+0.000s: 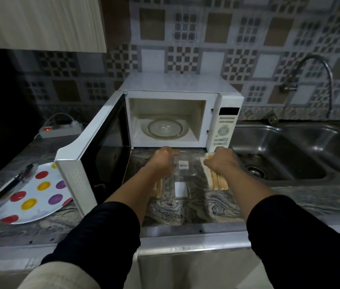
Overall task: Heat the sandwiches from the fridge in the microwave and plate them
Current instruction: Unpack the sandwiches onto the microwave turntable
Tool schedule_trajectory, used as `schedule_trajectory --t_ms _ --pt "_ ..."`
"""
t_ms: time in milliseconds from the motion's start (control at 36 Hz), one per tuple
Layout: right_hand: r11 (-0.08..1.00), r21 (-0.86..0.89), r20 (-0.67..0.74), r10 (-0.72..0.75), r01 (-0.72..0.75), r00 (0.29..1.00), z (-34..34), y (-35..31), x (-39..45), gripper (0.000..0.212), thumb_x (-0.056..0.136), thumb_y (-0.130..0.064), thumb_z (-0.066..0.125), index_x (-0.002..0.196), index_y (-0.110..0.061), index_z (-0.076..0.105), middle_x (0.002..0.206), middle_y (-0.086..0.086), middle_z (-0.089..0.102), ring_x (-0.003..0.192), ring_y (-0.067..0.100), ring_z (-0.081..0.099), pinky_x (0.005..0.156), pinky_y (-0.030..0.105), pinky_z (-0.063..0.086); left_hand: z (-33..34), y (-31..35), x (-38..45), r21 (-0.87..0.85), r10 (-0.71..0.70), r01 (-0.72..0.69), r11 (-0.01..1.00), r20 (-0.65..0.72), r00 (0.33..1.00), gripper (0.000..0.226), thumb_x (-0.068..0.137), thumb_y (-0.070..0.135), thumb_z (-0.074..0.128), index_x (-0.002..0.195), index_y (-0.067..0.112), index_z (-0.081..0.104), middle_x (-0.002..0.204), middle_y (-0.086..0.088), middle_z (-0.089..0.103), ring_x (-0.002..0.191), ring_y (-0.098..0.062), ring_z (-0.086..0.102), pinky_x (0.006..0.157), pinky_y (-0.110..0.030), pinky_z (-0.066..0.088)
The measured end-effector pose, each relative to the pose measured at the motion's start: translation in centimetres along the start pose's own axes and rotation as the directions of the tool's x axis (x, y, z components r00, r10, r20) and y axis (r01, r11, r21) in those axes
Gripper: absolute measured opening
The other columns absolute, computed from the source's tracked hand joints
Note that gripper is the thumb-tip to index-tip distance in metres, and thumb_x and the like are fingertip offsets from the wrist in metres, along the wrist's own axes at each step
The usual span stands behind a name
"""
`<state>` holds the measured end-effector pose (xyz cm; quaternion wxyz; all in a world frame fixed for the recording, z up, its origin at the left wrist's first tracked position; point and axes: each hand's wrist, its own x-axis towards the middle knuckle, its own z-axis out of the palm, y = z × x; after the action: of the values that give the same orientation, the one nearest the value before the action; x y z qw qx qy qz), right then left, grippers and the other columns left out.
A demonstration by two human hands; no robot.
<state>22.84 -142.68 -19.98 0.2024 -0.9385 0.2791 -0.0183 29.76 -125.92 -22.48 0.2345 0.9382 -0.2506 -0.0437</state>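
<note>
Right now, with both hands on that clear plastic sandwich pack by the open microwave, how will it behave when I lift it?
The clear plastic sandwich pack looks thin-walled, so it will probably flex and feel light. The sliced white-bread sandwiches inside may shift or sag if it tilts. Its glossy film could be slippery; the left hand and right hand gripping opposite ends should steady it.

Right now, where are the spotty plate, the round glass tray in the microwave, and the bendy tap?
White plate with coloured spots (39, 202): head view, on its flat middle.
Round glass turntable tray (165, 128): head view, on its centre.
Curved metal tap (319, 59): head view, on its arch.
</note>
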Motion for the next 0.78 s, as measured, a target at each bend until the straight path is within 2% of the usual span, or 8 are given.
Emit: schedule_trajectory --t_ms 83,194,278,361,444,556,694,778 --pt "0.999 -0.023 -0.02 -0.029 0.029 0.999 -1.0 -0.7 0.8 0.043 0.088 -0.034 0.063 0.118 -0.004 0.056 0.12 0.015 0.058 0.105 0.031 0.06 0.072 0.029 0.046 -1.6 -0.1 0.7 0.016 -0.006 0.006 1.0 -0.028 1.0 0.06 0.085 -0.007 0.056 0.141 0.014 0.047 0.147 -0.008 0.042 0.134 -0.021 0.043 0.104 -0.021 0.037" --pt "0.998 -0.016 -0.051 -0.065 0.065 0.997 -2.0 -2.0 2.1 0.05 0.088 -0.036 0.063 0.126 -0.007 0.052 0.125 0.016 0.056 0.111 0.032 0.057 0.078 0.029 0.047 -3.5 0.1 2.0 0.003 -0.057 0.058 0.998 -0.129 0.99 0.056 0.09 -0.002 0.049 0.142 0.019 0.043 0.147 -0.009 0.039 0.128 -0.028 0.048 0.102 -0.031 0.045" --pt "0.996 0.004 -0.052 -0.087 0.088 0.995 -2.5 -3.0 3.5 0.053 0.088 -0.036 0.062 0.131 -0.007 0.049 0.129 0.016 0.052 0.115 0.032 0.055 0.085 0.031 0.048 -5.2 0.1 3.8 0.04 -0.043 0.051 0.998 -0.197 0.979 0.056 0.091 0.007 0.047 0.145 0.016 0.037 0.148 -0.012 0.037 0.125 -0.031 0.048 0.099 -0.036 0.047" --pt "0.992 0.027 -0.064 -0.117 0.119 0.991 -2.7 -4.1 5.3 0.048 0.088 -0.033 0.062 0.127 -0.006 0.052 0.128 0.016 0.053 0.116 0.032 0.055 0.081 0.029 0.046 -6.7 0.3 6.0 0.062 -0.012 0.032 0.998 -0.306 0.952 0.06 0.09 0.006 0.049 0.147 0.013 0.033 0.156 -0.008 0.023 0.142 -0.026 0.028 0.113 -0.034 0.033" --pt "0.989 0.031 -0.066 -0.145 0.147 0.987 -2.7 -5.3 7.4 0.045 0.09 -0.033 0.061 0.124 -0.005 0.055 0.126 0.015 0.057 0.115 0.031 0.057 0.081 0.028 0.046 -8.1 0.3 8.3 0.109 -0.002 0.048 0.993 -0.387 0.922 0.067 0.091 0.005 0.049 0.152 0.016 0.022 0.161 0.001 0.009 0.149 -0.017 0.009 0.12 -0.033 0.023" --pt "0.987 0.025 -0.043 -0.16 0.161 0.986 -2.1 -7.2 10.8 0.045 0.089 -0.032 0.06 0.125 -0.005 0.055 0.127 0.015 0.056 0.115 0.031 0.058 0.089 0.033 0.049 -9.3 0.0 11.3 0.196 -0.039 0.118 0.973 -0.367 0.929 0.071 0.095 0.005 0.042 0.154 0.019 0.005 0.161 0.006 -0.008 0.149 -0.013 -0.013 0.123 -0.034 0.0" --pt "0.978 0.079 0.003 -0.196 0.195 0.981 -0.4 -9.1 14.7 0.04 0.088 -0.032 0.062 0.118 -0.006 0.06 0.12 0.014 0.062 0.108 0.029 0.061 0.088 0.033 0.052 -9.8 -1.1 14.4 0.337 -0.034 0.147 0.93 -0.319 0.947 0.063 0.1 0.017 0.033 0.154 0.017 0.001 0.162 0.001 -0.007 0.149 -0.017 -0.013 0.122 -0.04 -0.003" --pt "0.971 0.064 0.008 -0.232 0.231 0.973 0.8 -10.5 17.0 0.05 0.09 -0.046 0.054 0.123 -0.008 0.058 0.121 0.012 0.061 0.11 0.027 0.06 0.088 0.032 0.051 -9.3 -2.6 15.7 0.417 0.029 0.131 0.9 -0.356 0.934 0.058 0.1 0.024 0.031 0.154 0.015 0.01 0.162 -0.002 0.006 0.15 -0.019 -0.002 0.121 -0.046 0.0"
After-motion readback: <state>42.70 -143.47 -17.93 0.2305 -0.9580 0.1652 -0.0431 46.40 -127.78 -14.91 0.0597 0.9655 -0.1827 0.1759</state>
